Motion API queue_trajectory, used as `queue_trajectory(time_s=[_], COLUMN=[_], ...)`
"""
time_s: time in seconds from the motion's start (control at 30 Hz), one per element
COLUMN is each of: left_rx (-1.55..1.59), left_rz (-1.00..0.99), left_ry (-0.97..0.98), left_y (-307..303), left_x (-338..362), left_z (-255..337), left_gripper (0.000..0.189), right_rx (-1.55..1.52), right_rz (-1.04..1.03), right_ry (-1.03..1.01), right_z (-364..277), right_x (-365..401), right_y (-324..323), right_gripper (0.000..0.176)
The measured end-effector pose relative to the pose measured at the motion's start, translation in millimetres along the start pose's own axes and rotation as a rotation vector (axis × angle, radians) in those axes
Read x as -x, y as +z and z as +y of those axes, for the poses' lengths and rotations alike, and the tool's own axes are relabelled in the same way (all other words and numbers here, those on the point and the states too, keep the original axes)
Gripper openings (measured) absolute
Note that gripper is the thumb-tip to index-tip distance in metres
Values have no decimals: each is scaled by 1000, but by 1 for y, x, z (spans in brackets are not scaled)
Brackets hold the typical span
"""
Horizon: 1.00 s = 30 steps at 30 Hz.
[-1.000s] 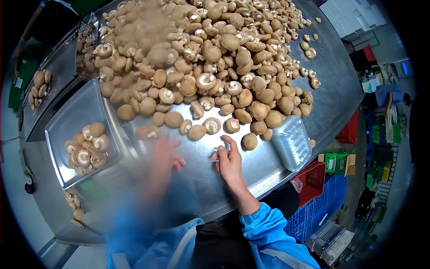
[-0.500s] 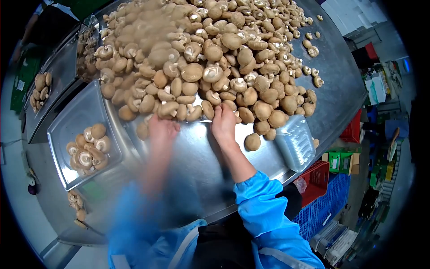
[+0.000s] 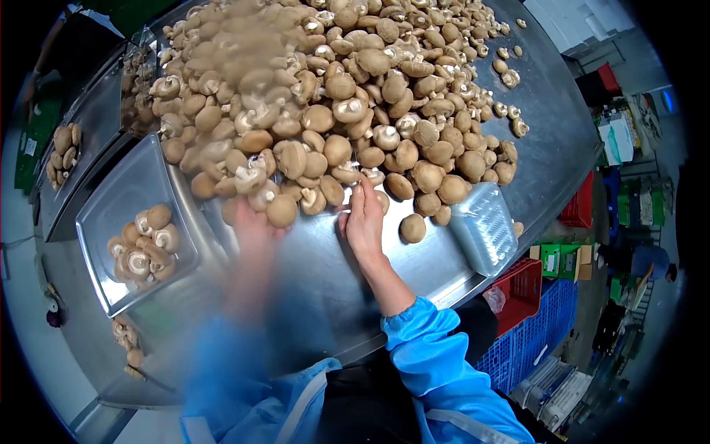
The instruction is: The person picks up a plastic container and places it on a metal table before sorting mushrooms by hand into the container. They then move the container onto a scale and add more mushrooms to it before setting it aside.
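Note:
A large heap of brown mushrooms [image 3: 318, 118] covers the far part of a metal table [image 3: 318, 255]. My left hand [image 3: 255, 226], smeared by motion, is at the heap's near edge, right beside a round-capped mushroom [image 3: 281, 211]. Its fingers are too blurred to read. My right hand [image 3: 364, 222] has its fingers stretched toward the heap and the thumb apart at the left. Its fingertips are right at the pale stems of the nearest mushrooms. To the left, a clear plastic tray [image 3: 107, 211] holds several mushrooms [image 3: 144, 248], some with gills up.
A stack of clear plastic trays [image 3: 484, 229] stands at the right table edge, near a single mushroom [image 3: 413, 229]. More mushrooms [image 3: 126, 340] lie below the left tray. Red [image 3: 518, 285] and blue crates [image 3: 529, 325] stand beyond the right edge. Another person [image 3: 651, 263] is far right.
Mushrooms at the heap's near edge have shifted, with several now bunched by my left hand. My right hand has moved slightly left and down, its thumb now apart. The view has shifted slightly.

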<state>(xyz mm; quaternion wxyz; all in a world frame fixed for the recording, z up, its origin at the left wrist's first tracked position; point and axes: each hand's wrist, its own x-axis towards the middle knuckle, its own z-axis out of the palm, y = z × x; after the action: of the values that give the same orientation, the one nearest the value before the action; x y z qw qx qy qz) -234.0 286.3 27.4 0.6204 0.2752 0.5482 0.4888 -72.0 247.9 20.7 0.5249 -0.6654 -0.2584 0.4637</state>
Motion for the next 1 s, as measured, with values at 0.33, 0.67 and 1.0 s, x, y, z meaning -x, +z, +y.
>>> queue_trajectory(time_s=[0.33, 0.67, 1.0], left_rx=[-119, -481, -1218], left_rz=[-54, -135, -221], left_ry=[-118, -204, 497], left_y=[-56, -112, -114], left_x=[64, 106, 126], left_z=[-2, -39, -4], left_gripper=[54, 45, 56], right_rx=[-22, 453, 740], right_rz=[-81, -172, -149], right_ry=[61, -92, -258], right_z=[23, 53, 20], right_x=[85, 135, 139], right_y=[-28, -70, -78], right_gripper=[39, 34, 31])
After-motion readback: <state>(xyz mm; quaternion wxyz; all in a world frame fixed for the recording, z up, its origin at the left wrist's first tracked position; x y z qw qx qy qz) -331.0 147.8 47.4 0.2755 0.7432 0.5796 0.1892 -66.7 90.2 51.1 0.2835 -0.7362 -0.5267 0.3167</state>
